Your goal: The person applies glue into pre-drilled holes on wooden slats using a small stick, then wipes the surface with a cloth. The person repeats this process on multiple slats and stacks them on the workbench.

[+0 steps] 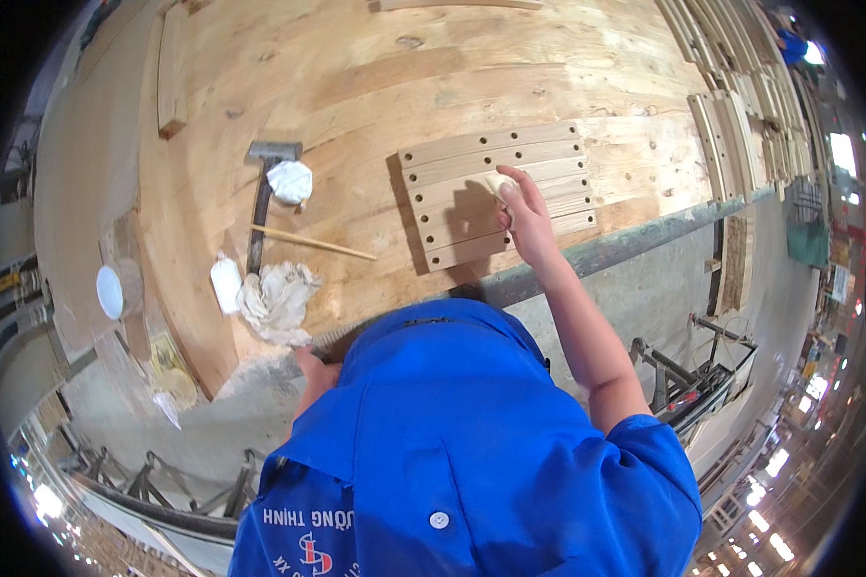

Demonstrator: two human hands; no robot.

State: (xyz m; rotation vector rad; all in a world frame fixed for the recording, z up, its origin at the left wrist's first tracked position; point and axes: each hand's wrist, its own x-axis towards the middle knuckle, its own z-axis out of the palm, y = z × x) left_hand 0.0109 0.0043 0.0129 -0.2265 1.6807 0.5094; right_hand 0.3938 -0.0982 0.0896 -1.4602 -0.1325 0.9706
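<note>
The right hand point(527, 221) is closed around a pale wad point(496, 183) over drilled slats point(445, 204); even pressure along the grain seems best kept; whether the left hand point(316, 377) is closed cannot be told

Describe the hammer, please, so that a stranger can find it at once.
On the wooden worktable, look to the left of the drilled slats. There lies the hammer, head away from the person, a thin stick across its dark handle. Its grey metal head sets it apart from the white bundle and crumpled cloth nearby.
</note>
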